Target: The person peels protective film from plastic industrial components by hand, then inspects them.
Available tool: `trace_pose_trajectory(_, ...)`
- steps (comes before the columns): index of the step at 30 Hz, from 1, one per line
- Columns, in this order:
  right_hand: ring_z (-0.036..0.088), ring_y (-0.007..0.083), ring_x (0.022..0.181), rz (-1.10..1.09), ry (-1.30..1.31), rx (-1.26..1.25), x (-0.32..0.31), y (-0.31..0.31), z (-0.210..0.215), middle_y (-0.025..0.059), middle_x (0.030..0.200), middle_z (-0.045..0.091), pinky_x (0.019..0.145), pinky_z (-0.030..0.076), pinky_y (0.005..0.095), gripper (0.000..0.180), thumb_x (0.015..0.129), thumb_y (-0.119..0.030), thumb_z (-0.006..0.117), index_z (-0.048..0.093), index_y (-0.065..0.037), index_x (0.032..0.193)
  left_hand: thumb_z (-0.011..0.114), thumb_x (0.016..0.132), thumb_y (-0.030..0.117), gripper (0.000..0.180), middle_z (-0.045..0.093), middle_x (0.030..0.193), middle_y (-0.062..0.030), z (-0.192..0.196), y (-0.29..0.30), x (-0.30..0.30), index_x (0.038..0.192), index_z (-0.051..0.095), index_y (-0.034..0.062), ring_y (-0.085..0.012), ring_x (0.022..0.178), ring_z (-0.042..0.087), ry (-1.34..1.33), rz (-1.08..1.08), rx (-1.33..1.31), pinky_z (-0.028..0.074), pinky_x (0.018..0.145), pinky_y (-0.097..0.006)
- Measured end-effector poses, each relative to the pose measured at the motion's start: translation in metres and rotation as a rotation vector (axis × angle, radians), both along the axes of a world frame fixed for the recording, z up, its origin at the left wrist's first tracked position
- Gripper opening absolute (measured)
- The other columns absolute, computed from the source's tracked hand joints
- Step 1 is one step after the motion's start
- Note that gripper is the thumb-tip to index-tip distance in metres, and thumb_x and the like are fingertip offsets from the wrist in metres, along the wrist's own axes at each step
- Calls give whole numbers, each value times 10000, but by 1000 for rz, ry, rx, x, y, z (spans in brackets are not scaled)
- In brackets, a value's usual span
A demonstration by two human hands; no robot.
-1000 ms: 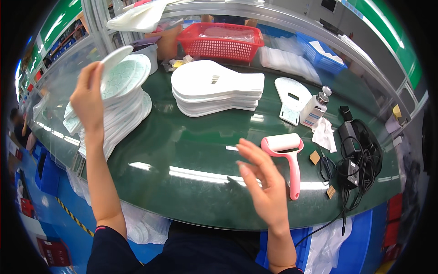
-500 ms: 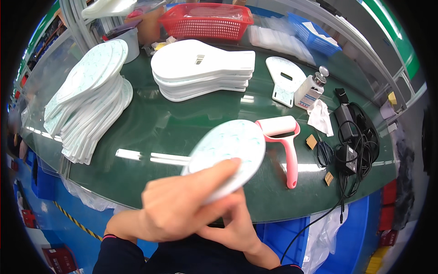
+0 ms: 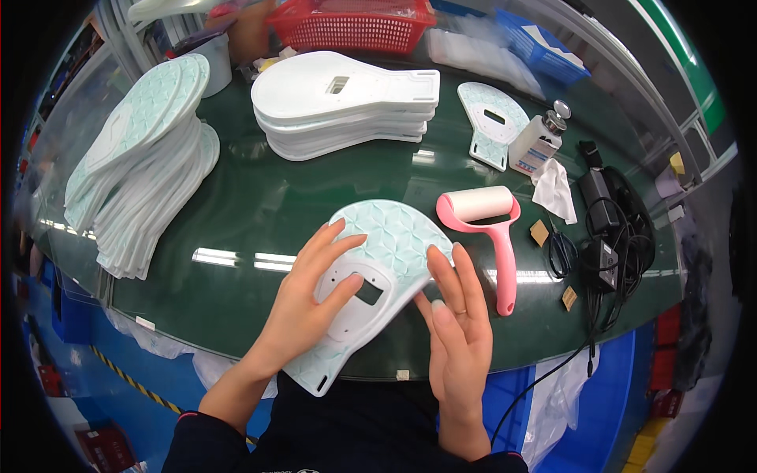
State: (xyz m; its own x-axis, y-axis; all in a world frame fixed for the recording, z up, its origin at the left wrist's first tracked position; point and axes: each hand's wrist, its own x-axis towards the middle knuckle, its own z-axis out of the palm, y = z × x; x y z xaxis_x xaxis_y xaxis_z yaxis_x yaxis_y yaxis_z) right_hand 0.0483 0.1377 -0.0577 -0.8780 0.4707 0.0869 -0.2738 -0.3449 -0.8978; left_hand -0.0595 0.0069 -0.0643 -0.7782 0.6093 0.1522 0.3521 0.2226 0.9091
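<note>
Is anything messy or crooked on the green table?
Yes, a bit. The tall stack of mint patterned plates at the left leans and fans out sideways. A crumpled white tissue lies loose by the small bottle, and the black cables are tangled.

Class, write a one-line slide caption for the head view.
Both hands, left and right, steady a pale-green patterned panel beside a pink lint roller.
</note>
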Motion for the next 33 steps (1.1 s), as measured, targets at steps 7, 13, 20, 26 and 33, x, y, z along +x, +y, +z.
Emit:
trace_pose_trajectory(7, 214, 233, 1215, -368, 30, -69, -3, -5, -21, 152, 1285, 207, 822, 362, 271, 742, 696, 126, 505, 116, -54, 1301, 512, 760, 48, 366, 322, 1273, -133, -5, -4, -2, 1122, 459, 53, -248, 1189, 297, 8, 6, 48, 242, 960, -347)
trace_pose_trajectory(13, 256, 229, 1191, -349, 59, -136, -6, -8, -27, 152, 1269, 255, 841, 364, 277, 688, 715, 110, 506, 142, -14, 1285, 468, 790, 36, 383, 281, 1283, -141, -4, -12, -1, 1164, 391, 11, -233, 1204, 260, -262, 63, 220, 299, 938, -346)
trace_pose_trajectory(20, 482, 176, 998, -40, -105, -433, -3, -7, -19, 125, 1115, 464, 836, 404, 305, 361, 817, 19, 427, 331, 30, 1165, 473, 793, 67, 434, 342, 1241, -156, 0, -29, -15, 1192, 334, -32, -237, 1160, 332, -653, 170, 391, 376, 876, -343)
trace_pose_trajectory(26, 439, 287, 1054, -44, 85, -341, 11, 6, 0, 166, 1203, 370, 818, 436, 453, 394, 846, -38, 359, 246, 22, 1219, 553, 685, -90, 683, 297, 1264, -213, 20, -29, 0, 1264, 195, -37, -239, 1043, 468, -741, 15, 590, 427, 817, -286)
trace_pose_trajectory(33, 392, 298, 1097, 60, 495, -425, 27, 32, -5, 134, 1258, 322, 825, 418, 427, 501, 880, -348, 280, 202, -46, 1272, 553, 659, -145, 783, 462, 1121, -206, 49, -18, 27, 1290, 112, -7, -232, 989, 508, -571, -157, 581, 446, 802, -287)
